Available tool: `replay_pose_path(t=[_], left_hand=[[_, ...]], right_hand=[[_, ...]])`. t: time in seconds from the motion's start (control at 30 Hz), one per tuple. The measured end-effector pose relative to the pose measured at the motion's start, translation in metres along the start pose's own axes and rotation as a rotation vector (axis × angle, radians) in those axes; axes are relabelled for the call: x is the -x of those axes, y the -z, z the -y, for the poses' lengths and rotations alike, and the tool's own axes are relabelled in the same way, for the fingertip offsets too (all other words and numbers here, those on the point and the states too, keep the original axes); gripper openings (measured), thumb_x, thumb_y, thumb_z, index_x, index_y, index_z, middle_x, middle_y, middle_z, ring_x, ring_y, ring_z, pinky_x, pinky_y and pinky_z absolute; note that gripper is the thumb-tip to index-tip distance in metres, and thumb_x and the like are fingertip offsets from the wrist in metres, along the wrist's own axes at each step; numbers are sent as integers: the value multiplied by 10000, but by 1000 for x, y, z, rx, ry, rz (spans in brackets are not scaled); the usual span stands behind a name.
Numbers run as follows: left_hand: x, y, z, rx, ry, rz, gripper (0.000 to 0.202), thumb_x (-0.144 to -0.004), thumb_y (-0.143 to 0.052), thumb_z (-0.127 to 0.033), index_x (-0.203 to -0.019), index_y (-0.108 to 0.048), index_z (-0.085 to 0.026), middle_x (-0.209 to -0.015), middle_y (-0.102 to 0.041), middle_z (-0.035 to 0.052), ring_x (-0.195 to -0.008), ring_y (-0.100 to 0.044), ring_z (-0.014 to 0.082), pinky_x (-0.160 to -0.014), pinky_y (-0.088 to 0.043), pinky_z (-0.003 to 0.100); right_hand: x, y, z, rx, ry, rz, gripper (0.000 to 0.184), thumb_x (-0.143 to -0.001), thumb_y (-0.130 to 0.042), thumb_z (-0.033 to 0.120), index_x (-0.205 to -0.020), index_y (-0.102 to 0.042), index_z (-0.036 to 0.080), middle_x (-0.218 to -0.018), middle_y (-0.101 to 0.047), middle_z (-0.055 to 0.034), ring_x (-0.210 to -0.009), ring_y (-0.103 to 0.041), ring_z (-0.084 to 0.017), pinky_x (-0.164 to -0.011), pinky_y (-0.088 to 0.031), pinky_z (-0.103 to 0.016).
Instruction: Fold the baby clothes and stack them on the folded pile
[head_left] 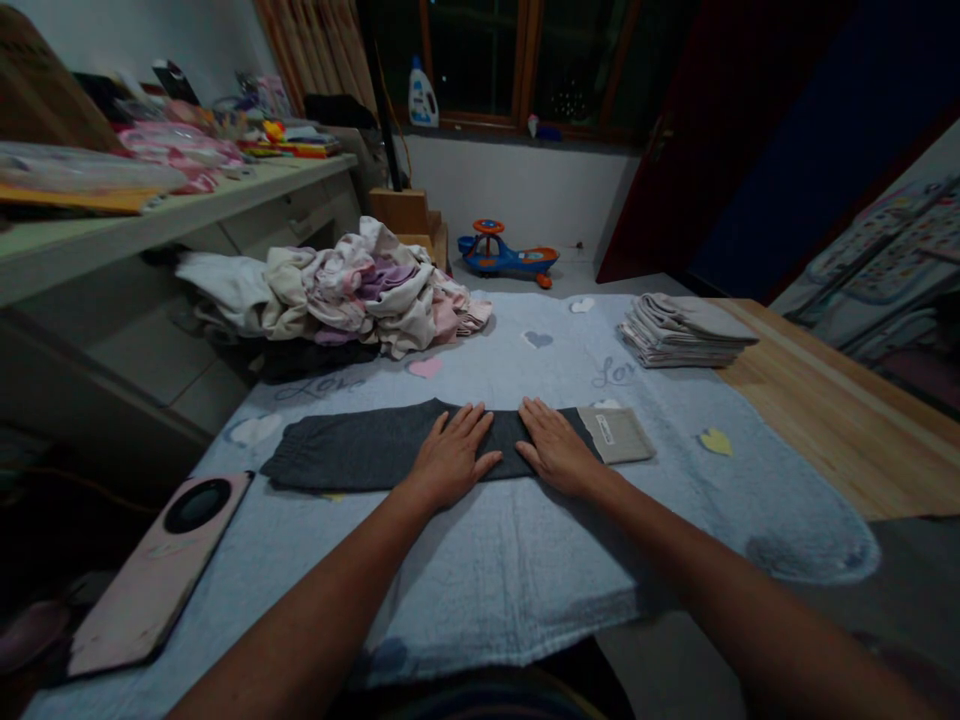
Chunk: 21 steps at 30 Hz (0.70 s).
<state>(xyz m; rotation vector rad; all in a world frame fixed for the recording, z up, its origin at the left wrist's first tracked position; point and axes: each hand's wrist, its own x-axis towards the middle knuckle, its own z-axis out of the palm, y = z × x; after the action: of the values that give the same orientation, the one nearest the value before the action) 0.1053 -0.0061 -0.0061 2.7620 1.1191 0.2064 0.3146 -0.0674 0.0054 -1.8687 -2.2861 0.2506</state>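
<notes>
A dark grey garment [352,450] lay folded into a narrow strip on a pale blue cloth [525,560] spread over the wooden counter [825,420]. Its long axis ran left to right, with the beige inner waistband [619,433] at the right end. The left hand [450,455] and right hand [555,450] rested side by side on its middle, fingers spread and palms flat, gripping nothing and hiding that part. The label print was too small to read. A loose heap of clothes [352,290] lay behind on the left, a folded stack [682,330] behind on the right, and a pink phone [161,565] at the near left.
</notes>
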Motion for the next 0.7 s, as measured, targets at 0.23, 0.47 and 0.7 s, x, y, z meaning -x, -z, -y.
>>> replay_pose_path(t=[0.23,0.47,0.7], left_hand=[[0,4,5,-6,-11,42,519,-1002,-330,-376,-1502,-357,-240,-1607,-291,55,-1488,-238,222,-1188,-221,480],[3,5,16,-55,73,9,627,-968,-327,-611,-1499,-372,-280,-1607,-287,72,-1487,-227,292,-1171,-177,584],[3,4,10,-77,0,-38,507,-1015,-320,-441,-1478,-412,-256,-1601,-306,56,-1491,-225,246,-1193,-167,534]], right_hand=[[-3,-11,14,-10,102,-9,611,-989,-410,411,-1510,-346,98,-1599,-266,-148,-1492,-198,-255,-1217,-189,-437],[1,-7,13,-26,34,25,686,-972,-429,477,-1508,-337,58,-1602,-241,-174,-1497,-173,-275,-1213,-199,-447],[9,4,-22,-20,-126,-115,681,-979,-378,467,-1537,-275,92,-1605,-236,-171,-1500,-167,-267,-1201,-205,-473]])
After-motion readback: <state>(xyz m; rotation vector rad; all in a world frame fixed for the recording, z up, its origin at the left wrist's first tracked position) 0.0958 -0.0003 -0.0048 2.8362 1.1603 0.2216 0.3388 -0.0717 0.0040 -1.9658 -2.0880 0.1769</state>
